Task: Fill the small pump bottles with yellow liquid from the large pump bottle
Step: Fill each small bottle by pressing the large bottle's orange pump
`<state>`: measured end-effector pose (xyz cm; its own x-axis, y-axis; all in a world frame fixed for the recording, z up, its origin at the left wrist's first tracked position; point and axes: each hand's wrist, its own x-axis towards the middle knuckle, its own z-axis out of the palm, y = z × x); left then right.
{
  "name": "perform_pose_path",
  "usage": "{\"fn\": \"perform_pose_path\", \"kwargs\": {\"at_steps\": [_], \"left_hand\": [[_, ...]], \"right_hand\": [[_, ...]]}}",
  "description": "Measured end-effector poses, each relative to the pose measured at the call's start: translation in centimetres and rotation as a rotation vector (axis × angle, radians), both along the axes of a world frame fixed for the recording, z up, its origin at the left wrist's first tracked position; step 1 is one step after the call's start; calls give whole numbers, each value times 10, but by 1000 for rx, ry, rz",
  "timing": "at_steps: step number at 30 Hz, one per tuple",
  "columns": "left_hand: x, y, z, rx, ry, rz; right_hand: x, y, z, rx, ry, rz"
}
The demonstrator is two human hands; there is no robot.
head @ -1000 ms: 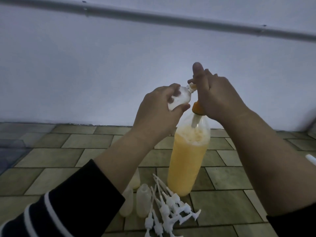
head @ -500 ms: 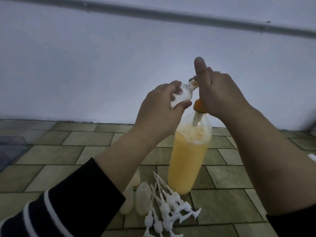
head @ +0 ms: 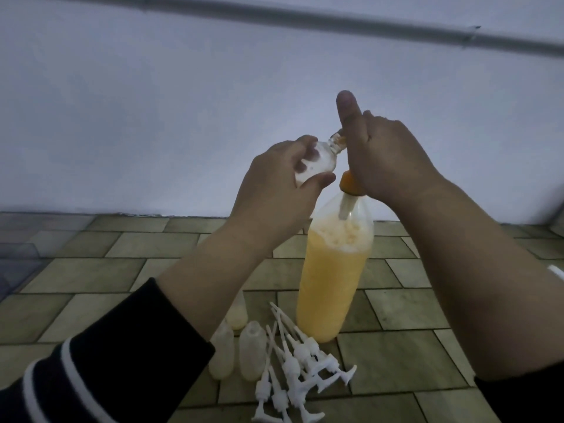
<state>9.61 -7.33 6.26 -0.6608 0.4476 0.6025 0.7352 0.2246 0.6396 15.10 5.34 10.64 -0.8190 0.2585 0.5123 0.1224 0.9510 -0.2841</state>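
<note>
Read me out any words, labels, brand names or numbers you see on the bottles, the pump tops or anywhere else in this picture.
None: no readable text shows anywhere.
Large clear plastic bottle of yellow liquid with an orange pump top: no label visible.
Small clear plastic bottle held in the left hand: bare.
Small empty bottles standing on the tiled floor: bare.
Pile of white plastic pump tops: no markings visible.

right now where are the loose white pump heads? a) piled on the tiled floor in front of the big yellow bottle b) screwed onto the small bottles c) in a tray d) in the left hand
a: the white pump heads lie in a loose heap on the tiled floor, just in front of the large pump bottle and beside the uncapped small bottles.
</note>
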Motion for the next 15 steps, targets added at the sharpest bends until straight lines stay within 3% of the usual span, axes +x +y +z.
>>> {"fn": "perform_pose_path", "kwargs": {"at_steps": [6,15], "left_hand": [[0,0,-7,-16,14,-6],[4,0,0,7,6,-22]], "right_hand": [[-9,5,-27,-50,106,-40],[4,4,-5,-67,43,4]]}}
